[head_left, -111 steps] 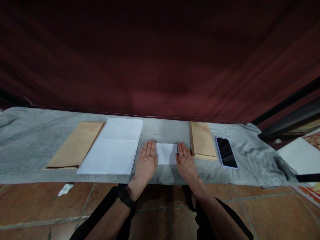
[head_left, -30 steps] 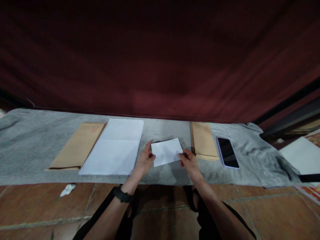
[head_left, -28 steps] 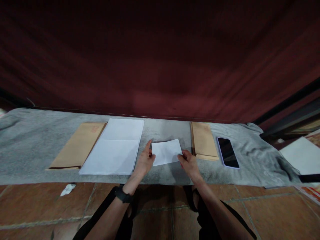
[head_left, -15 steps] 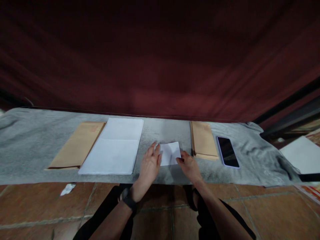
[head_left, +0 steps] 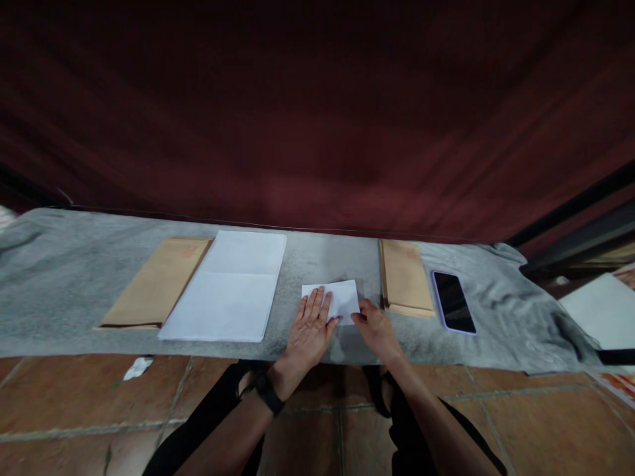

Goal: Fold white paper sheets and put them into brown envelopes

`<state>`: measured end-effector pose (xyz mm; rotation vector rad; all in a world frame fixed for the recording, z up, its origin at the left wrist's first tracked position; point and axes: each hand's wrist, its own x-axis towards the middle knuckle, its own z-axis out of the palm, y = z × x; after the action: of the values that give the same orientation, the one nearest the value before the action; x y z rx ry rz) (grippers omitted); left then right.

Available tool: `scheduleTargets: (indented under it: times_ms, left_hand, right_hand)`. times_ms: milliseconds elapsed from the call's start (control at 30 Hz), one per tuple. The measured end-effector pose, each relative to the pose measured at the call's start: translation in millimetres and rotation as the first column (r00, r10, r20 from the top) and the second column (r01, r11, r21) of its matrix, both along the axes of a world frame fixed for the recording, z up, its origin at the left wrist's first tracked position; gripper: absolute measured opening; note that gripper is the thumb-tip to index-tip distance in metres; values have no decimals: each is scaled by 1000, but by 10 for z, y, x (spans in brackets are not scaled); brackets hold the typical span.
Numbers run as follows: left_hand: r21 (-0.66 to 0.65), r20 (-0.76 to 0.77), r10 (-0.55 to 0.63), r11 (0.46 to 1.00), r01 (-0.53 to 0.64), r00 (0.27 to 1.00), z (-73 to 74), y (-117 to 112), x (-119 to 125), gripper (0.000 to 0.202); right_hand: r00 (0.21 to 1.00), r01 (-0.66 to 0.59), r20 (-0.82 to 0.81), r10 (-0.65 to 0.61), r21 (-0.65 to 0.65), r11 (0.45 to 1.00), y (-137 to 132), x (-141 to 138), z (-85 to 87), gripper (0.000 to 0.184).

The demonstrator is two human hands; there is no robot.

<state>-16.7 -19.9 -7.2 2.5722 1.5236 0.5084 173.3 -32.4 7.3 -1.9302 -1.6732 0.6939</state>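
A small white folded sheet of paper (head_left: 344, 299) lies on the grey cloth in front of me. Flat across its left part rests my left hand (head_left: 310, 327), fingers stretched out and thumb spread. At the sheet's lower right corner, my right hand (head_left: 373, 325) has its fingers curled in a pinch on the paper's edge. Left of my hands is a stack of larger white sheets (head_left: 223, 304) with a crease across them. Brown envelopes (head_left: 407, 277) are piled just right of my right hand.
Farther left, larger brown envelopes (head_left: 159, 281) lie partly under the white stack. A phone (head_left: 454, 302) in a pale purple case sits at the right. The grey cloth (head_left: 54, 284) covers the long surface, with a dark red curtain (head_left: 317, 132) behind. Crumpled tissue (head_left: 137, 367) lies on the tiled floor.
My left hand has shifted right and flattened onto the small paper, showing more of the paper's upper left corner. My right hand stays at the lower right corner.
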Motion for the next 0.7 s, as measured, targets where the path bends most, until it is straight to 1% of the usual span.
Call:
scheduleTargets:
  times_ms: [133, 200, 300, 367, 433, 500, 567, 633, 667, 700]
  left_hand:
    - [-13, -15, 19, 1000, -19, 1000, -1, 22, -69, 60]
    - [-17, -39, 32, 999, -33, 999, 0, 32, -87, 60]
    - [-16, -71, 48, 999, -49, 996, 1, 49, -104, 61]
    - [-16, -93, 59, 998, -61, 994, -4, 62, -117, 63]
    - [-9, -118, 72, 997, -74, 990, -12, 77, -134, 64]
    - [6, -143, 83, 997, -83, 986, -17, 88, -149, 65]
    - [15, -164, 89, 996, -87, 982, -18, 93, -154, 66]
    - [13, -185, 90, 996, -89, 979, -16, 93, -146, 67]
    - [10, -194, 92, 996, -92, 977, -15, 91, -140, 67]
    - [9, -202, 95, 995, -95, 975, -15, 89, -133, 66]
  right_hand:
    - [991, -7, -133, -1, -58, 998, -16, 29, 4, 11]
    - [981, -7, -191, -11, -92, 996, -26, 30, 2, 13]
    - [979, 15, -200, -36, -107, 994, -28, 21, -3, 19]
    - [988, 25, -152, -39, -97, 995, -25, 15, 2, 23]
    - [997, 29, -70, -35, -90, 996, -33, 11, 25, 29]
    - [998, 35, 49, -30, -94, 995, -59, 4, 66, 34]
    - [978, 71, 202, -50, -95, 993, -97, -13, 114, 37]
    - [945, 90, 320, -72, -41, 995, -128, -50, 153, 34]
    - [935, 69, 349, -70, 15, 997, -134, -78, 164, 32]
    - [933, 23, 357, -52, 84, 996, -132, -113, 166, 31]
